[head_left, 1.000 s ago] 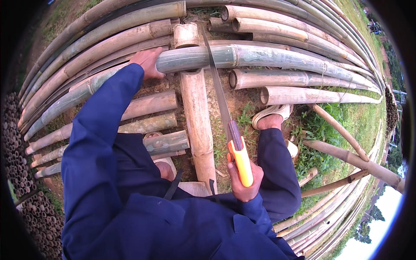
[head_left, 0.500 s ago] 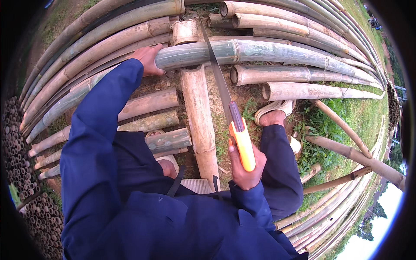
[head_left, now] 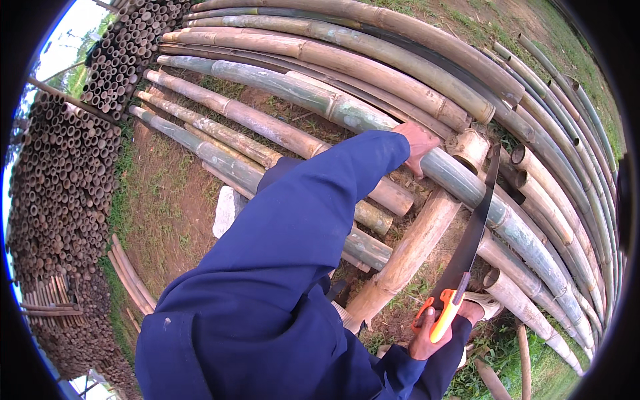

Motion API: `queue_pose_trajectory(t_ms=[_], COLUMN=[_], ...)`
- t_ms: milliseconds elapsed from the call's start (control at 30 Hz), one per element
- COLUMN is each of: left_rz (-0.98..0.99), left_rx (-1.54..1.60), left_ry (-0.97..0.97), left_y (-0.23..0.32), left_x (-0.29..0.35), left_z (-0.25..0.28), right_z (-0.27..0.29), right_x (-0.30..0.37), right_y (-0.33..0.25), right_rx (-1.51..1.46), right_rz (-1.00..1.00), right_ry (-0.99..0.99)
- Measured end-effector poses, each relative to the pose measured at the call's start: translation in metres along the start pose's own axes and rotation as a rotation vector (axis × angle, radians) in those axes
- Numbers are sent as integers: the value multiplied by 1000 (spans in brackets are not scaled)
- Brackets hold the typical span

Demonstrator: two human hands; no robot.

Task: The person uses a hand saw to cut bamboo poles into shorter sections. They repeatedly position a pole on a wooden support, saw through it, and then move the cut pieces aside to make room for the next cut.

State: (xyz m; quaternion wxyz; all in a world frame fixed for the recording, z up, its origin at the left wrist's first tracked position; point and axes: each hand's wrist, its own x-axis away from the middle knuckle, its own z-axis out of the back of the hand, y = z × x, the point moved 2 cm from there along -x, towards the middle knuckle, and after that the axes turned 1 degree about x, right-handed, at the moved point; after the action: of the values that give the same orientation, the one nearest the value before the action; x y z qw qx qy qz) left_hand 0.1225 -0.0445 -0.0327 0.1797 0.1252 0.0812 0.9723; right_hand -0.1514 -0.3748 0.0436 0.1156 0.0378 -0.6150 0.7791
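My left hand (head_left: 419, 143) is closed over a thick, greenish-grey bamboo pole (head_left: 453, 175). This pole lies across a pale bamboo log (head_left: 408, 259) that runs toward me between my legs. On the right, my right hand (head_left: 428, 341) grips the orange and yellow handle of a hand saw (head_left: 475, 233). The saw's long dark blade crosses the pole to the right of my left hand, its tip beyond the pole's far side. Whether its teeth touch the bamboo, I cannot tell.
Several long bamboo poles (head_left: 373, 60) lie beyond the held one, and shorter-looking ends (head_left: 367, 248) stop near my knee. Cut pole ends (head_left: 500, 280) lie to the right by my sandalled foot (head_left: 483, 305). A large stack of bamboo (head_left: 63, 173) stands at left.
The view has swung left, bringing the bamboo stack into sight. My left hand stays on the pole and my right hand keeps the saw; its blade now shows more of its flat side.
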Motion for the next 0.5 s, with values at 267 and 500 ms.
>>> queue_pose_trajectory(t_ms=[267,500], left_rz=[-25,-63], left_rx=[54,76], left_ry=[-26,6], left_y=[0,-4], left_x=[-6,-9], left_z=[10,16], right_z=[-5,4], right_x=[-7,-15], right_y=[-22,-39], right_rx=[-19,-21], right_rz=[70,88], right_ry=[-9,14])
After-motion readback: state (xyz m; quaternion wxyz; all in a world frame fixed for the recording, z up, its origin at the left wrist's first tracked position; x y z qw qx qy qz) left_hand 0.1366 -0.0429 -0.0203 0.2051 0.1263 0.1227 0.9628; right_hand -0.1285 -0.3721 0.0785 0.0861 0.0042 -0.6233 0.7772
